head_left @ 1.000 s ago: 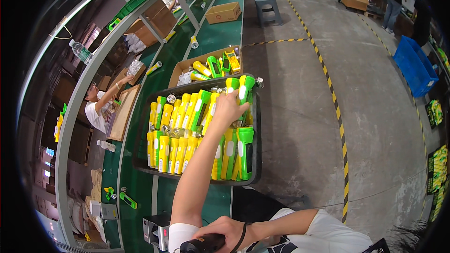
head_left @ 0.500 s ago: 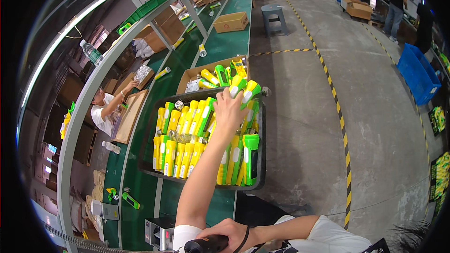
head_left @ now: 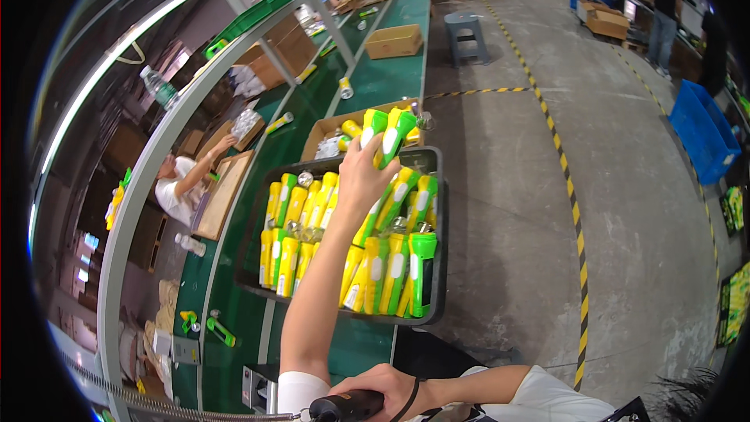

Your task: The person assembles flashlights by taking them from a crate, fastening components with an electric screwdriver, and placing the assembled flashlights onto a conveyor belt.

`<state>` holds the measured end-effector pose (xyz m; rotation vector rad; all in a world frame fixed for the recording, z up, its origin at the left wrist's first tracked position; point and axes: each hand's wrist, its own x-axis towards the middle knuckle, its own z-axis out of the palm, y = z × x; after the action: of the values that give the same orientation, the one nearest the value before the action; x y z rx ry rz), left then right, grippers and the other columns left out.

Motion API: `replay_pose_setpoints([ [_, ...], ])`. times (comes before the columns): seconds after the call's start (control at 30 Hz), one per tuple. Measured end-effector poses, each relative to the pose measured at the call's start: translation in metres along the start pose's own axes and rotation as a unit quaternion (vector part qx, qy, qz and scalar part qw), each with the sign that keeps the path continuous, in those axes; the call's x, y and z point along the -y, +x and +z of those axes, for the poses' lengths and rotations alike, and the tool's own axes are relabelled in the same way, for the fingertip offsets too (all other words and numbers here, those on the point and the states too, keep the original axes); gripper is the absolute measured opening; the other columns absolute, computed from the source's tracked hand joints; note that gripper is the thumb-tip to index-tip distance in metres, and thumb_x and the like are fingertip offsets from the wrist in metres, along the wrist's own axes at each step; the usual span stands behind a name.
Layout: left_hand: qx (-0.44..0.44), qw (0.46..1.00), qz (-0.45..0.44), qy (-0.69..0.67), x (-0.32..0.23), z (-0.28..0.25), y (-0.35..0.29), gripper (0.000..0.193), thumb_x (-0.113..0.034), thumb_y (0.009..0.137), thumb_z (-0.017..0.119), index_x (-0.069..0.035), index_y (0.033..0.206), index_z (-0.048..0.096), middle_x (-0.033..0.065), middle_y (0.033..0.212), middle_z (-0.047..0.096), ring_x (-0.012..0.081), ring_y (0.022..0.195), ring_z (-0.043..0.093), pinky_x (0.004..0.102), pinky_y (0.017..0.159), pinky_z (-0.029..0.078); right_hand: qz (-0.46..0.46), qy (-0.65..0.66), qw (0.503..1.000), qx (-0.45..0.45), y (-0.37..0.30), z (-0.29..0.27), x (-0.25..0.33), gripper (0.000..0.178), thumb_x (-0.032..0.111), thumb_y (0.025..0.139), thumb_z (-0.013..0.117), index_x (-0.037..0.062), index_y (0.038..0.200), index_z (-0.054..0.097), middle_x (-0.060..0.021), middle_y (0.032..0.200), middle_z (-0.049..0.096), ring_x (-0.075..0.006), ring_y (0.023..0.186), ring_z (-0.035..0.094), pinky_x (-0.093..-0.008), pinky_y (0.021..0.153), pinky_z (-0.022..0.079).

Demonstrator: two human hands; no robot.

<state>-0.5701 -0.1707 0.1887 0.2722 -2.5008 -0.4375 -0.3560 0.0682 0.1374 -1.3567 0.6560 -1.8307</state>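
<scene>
Yellow and green plastic flashlights (head_left: 388, 134) are clutched in the left hand (head_left: 361, 180), which reaches forward with its fingers wrapped round two of them and lifts them above the far end of a black tray (head_left: 436, 211). The pair stands nearly upright, heads up, over the gap between the tray and a cardboard box (head_left: 324, 131) just behind it. Down at the lower edge, the right hand (head_left: 387, 391) is clenched round a dark cylindrical tool (head_left: 348, 405) close to the body.

More flashlights (head_left: 344, 242) of the same colours fill the tray in rows, lying side by side, some yellow, some green. The tray sits on the green counter (head_left: 391, 78), a long belt that runs away into the hall. The cardboard box holds further flashlights and clear wrapping. Farther along the counter lies a closed carton (head_left: 394, 41).

Left of the belt, another person in a white top (head_left: 178, 187) bends over flat cardboard. On the concrete floor to the right stand a grey stool (head_left: 467, 35) and a blue crate (head_left: 701, 133).
</scene>
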Motion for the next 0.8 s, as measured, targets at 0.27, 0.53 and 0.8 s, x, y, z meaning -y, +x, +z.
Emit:
replay_pose_setpoints([
  [0.27, 0.028, 0.991, -0.107, 0.069, 0.015, -0.182, -0.187, 0.059, -0.017, 0.077, 0.082, -0.004, 0.133, 0.069, 0.0252, 0.141, 0.060, 0.0430, 0.123, 0.064, 0.0460, 0.108, 0.051, 0.088, -0.001, 0.994, 0.063, 0.008, -0.004, 0.025, 0.052, 0.032, 0.091, 0.080, -0.0036, 0.127, 0.068, -0.0077, 0.100, 0.077, -0.0129, 0.081, 0.071, -0.0284, 0.075, 0.057],
  [0.53, 0.043, 0.921, -0.338, 0.190, -0.069, -0.286, -0.457, 0.063, -0.023, 0.076, 0.082, -0.017, 0.137, 0.068, 0.0215, 0.149, 0.054, 0.0409, 0.120, 0.062, 0.0480, 0.106, 0.049, 0.143, 0.010, 0.990, -0.006, 0.008, 0.003, -0.009, 0.042, 0.005, 0.085, 0.082, -0.0013, 0.122, 0.063, -0.0132, 0.117, 0.069, -0.0147, 0.092, 0.068, -0.0285, 0.079, 0.057],
  [0.8, 0.077, 0.887, -0.429, 0.152, -0.128, -0.265, -0.617, 0.061, -0.023, 0.076, 0.081, -0.021, 0.136, 0.069, 0.0184, 0.149, 0.054, 0.0351, 0.120, 0.062, 0.0459, 0.098, 0.049, 0.102, -0.006, 0.994, 0.040, 0.040, 0.024, -0.062, 0.044, 0.018, 0.093, 0.078, -0.0039, 0.123, 0.054, -0.0068, 0.075, 0.058, -0.0122, 0.060, 0.054, -0.0265, 0.056, 0.046],
])
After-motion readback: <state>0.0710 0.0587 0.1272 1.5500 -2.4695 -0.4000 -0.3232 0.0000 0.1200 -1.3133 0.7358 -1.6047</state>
